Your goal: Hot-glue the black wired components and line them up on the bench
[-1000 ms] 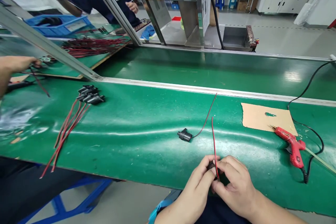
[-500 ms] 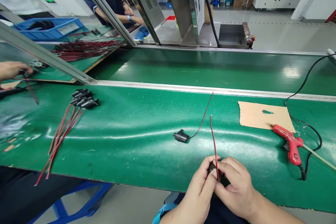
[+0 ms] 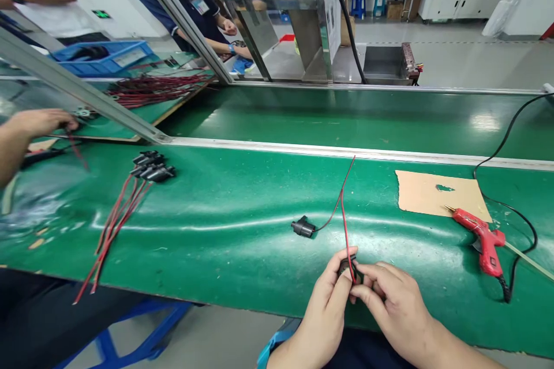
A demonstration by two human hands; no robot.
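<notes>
Near the front edge of the green table, my left hand (image 3: 331, 294) grips a small round black part (image 3: 345, 266) with a red wire (image 3: 345, 219) rising from it. The fingertips of my right hand (image 3: 387, 294) are pinched at the right side of that part, by the base of the wire. A second black part (image 3: 303, 227) lies on the table beyond my left hand, its thin red wire (image 3: 335, 207) running away to the upper right. The fingers partly hide the held part.
On the right, a red glue gun (image 3: 482, 239) rests by a cardboard piece (image 3: 415, 190), with a black cable around it. Several black parts with red wires (image 3: 151, 167) lie left. A co-worker's hand (image 3: 38, 124) is at far left. A metal rail (image 3: 268, 147) crosses behind.
The view has shifted slightly, moving the table items right and down. The held part and its red wire have turned a little, the wire's tip now leaning left. My right fingers have shifted on it.
</notes>
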